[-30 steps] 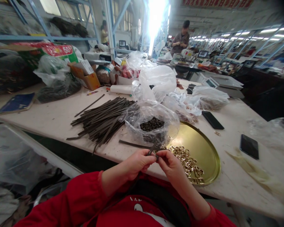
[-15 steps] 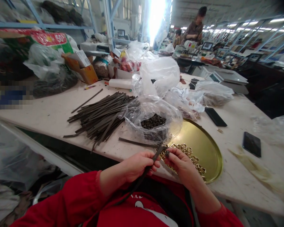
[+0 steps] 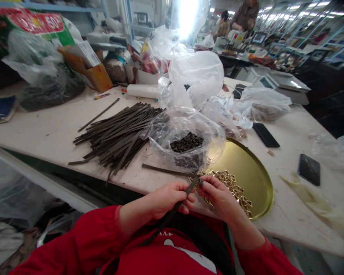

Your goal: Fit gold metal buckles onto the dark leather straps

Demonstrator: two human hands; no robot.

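My left hand (image 3: pixel 173 196) pinches a dark strap (image 3: pixel 172 215) that runs down toward my lap. Close by on its right, my right hand (image 3: pixel 213 191) has thumb and finger pressed together on a small dark piece (image 3: pixel 200 183) at the strap's upper end. Another dark strip (image 3: pixel 163 169) lies on the table just beyond my hands. Gold metal buckles (image 3: pixel 232 185) are heaped on the near left part of a round gold tray (image 3: pixel 256 173). Behind my hands, an open clear plastic bag (image 3: pixel 212 128) holds many small dark pieces (image 3: pixel 187 143).
A pile of dark strips (image 3: pixel 117 133) spreads over the table (image 3: pixel 46 133) on the left. Two phones (image 3: pixel 265 134) lie on the right. Farther back are plastic bags, a white roll (image 3: pixel 142 91), an orange box (image 3: pixel 100 76) and a scale (image 3: pixel 283 78). A person (image 3: pixel 245 17) stands in the background.
The view has tilted down slightly, so the background sits higher. My right hand has come a little closer to the strap's end; my left hand keeps its hold.
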